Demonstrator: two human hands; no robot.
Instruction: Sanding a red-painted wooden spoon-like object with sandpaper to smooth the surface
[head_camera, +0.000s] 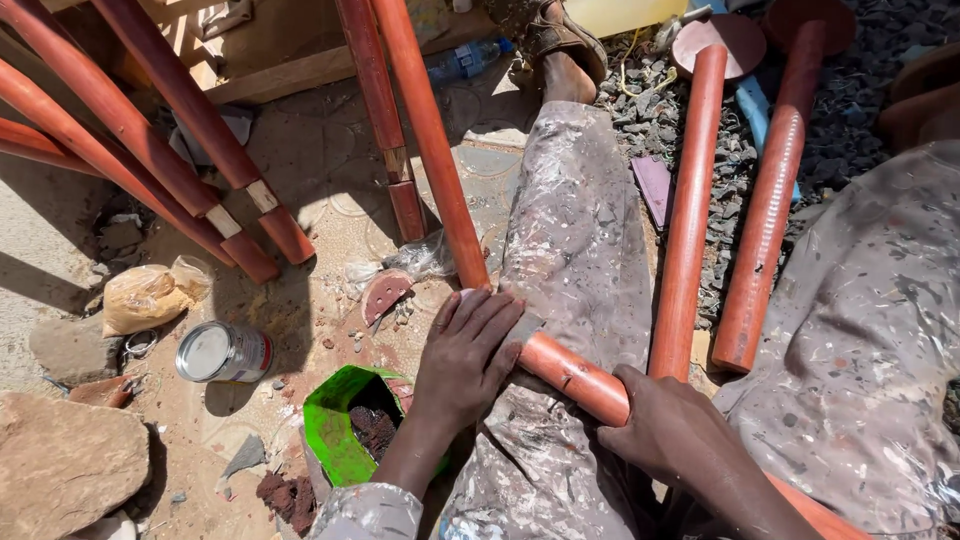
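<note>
At the far left a bundle of red-brown poles (150, 150) leans over the dusty ground (40, 230), several with a pale unpainted band near the foot — so that batch looks coated but not fully finished. Below them lie a plastic bag (150, 295), an open tin can (222, 352) on its side and a torn green carton (335, 420) holding dark grit. The left hand (468, 355) lies flat, fingers spread, pressing a small grey pad against the pole (575, 378) across the paint-spattered trouser leg (575, 250); the right hand (678, 435) is closed round the same pole lower down. By its even colour, the rubbing seems well along. To the right, two more poles (730, 210) rest on gravel — near enough to crowd the stroke.
</note>
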